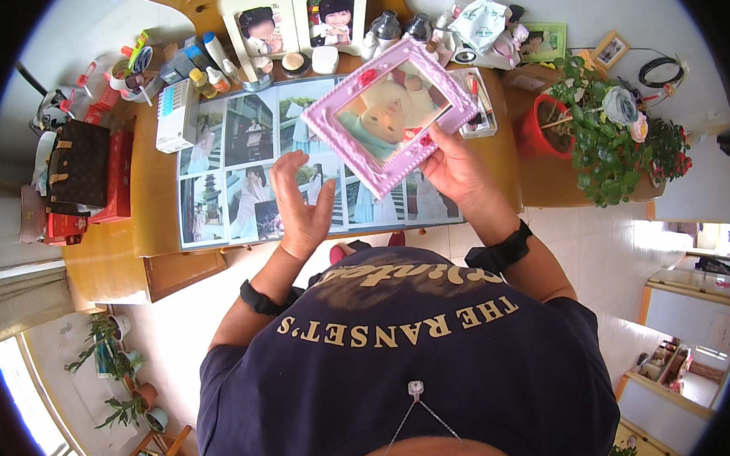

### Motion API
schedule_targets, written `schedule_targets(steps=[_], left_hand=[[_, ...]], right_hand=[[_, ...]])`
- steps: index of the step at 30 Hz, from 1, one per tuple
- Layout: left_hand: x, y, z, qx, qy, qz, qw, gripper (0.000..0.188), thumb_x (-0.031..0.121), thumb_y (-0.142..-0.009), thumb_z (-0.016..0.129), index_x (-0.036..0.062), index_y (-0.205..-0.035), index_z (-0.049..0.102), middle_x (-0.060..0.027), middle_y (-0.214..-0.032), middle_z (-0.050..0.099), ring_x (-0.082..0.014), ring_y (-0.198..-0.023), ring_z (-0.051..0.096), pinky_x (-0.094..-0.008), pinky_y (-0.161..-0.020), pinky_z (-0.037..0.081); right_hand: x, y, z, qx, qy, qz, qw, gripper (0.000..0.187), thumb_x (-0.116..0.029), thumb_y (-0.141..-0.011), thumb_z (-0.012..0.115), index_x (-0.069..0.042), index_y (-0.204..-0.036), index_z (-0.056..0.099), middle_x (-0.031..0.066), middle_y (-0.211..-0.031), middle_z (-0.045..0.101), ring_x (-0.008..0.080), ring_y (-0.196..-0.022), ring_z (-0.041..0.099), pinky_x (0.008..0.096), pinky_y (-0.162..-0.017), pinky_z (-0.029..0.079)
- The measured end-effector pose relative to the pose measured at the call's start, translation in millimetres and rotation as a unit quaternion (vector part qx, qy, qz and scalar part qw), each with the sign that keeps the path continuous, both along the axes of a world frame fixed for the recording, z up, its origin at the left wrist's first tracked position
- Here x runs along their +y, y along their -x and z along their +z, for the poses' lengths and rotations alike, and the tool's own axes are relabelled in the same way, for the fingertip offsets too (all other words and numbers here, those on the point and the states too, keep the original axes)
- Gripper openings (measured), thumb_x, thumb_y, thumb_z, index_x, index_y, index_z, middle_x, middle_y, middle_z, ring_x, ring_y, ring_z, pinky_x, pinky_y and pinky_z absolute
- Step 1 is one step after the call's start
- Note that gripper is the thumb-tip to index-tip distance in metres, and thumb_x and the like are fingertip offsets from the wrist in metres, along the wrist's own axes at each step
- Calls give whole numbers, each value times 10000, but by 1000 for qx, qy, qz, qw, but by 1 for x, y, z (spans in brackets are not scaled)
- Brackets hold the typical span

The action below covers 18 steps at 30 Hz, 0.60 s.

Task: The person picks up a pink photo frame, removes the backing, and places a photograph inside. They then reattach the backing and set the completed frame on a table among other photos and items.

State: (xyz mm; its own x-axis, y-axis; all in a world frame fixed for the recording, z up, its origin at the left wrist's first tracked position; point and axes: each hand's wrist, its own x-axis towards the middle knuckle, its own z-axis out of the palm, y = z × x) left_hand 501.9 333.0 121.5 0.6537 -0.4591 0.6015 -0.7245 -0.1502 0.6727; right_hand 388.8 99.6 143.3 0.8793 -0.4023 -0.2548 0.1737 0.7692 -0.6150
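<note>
My right hand (460,168) grips a pink picture frame (376,182) by its lower right edge, thumb on the front. The frame is tilted and held up above the table, with a photo of a baby behind its pane. My left hand (303,202) hovers to the left of the frame, fingers apart and curved, touching nothing that I can see. Beneath both hands lies an open photo album (202,229) with several large pictures of people in pale robes. The raised frame hides part of the album.
A white double photo frame (294,19) stands at the back, with jars and bottles before it. A white box (176,114) sits at the album's left corner. Further left is a brown handbag (79,166). At the right, a red flowerpot (543,129) holds a leafy plant.
</note>
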Motion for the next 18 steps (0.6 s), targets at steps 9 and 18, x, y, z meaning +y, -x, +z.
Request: schedule_targets(steps=[9,18], left_hand=[[-22,-7,-8,663,267,-274,644,262,52,-934,546,103,-1191,544,-40,-1166,605,-176,-1089,572,-371,-982,460],[25,-80,-10,604,125,-241,750,240,53,-920,570,41,-1160,557,-64,-1099,635,-159,-999,624,-305,-900,528]], right_hand=[[43,-38,-5,-25,-30,9,999,351,-99,-907,610,-62,-1233,484,123,-1181,586,250,-1125,565,407,-993,461],[-2,-21,-13,138,372,-96,913,643,-374,-895,630,-126,-1416,348,55,-1258,465,175,-1038,490,346,-868,414]])
